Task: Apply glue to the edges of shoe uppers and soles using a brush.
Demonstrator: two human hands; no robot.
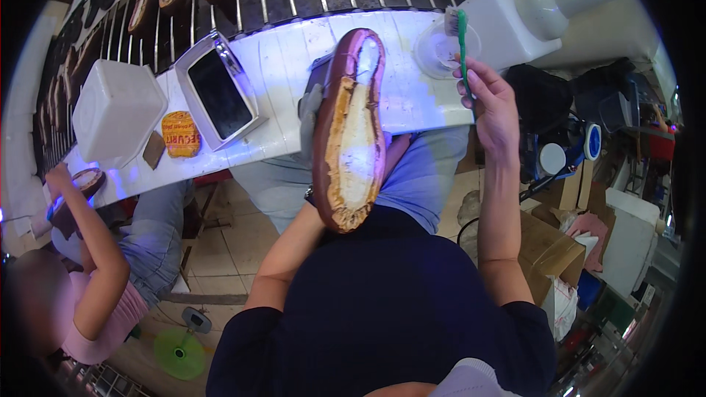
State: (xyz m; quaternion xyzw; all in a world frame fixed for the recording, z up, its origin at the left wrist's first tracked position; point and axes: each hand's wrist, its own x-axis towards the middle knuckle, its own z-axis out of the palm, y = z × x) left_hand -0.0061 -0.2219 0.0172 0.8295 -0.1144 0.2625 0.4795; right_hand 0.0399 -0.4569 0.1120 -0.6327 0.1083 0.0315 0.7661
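Where the right grip (491, 99) pinches a green brush (462, 40) between thumb and fingers, its bristles up beside the clear cup (440, 51), the left grip (309, 121), mostly hidden, looks closed around a brown shoe (358, 151), held underside up across the near edge of the white table (283, 114). The step in hand seems to be brushing that unsoled underside, and the next move calls for lowering the bristles to it while the shoe stays steady. Beyond, a white jug (507, 29) and a dark-bottomed tray (220, 95) flank the work.
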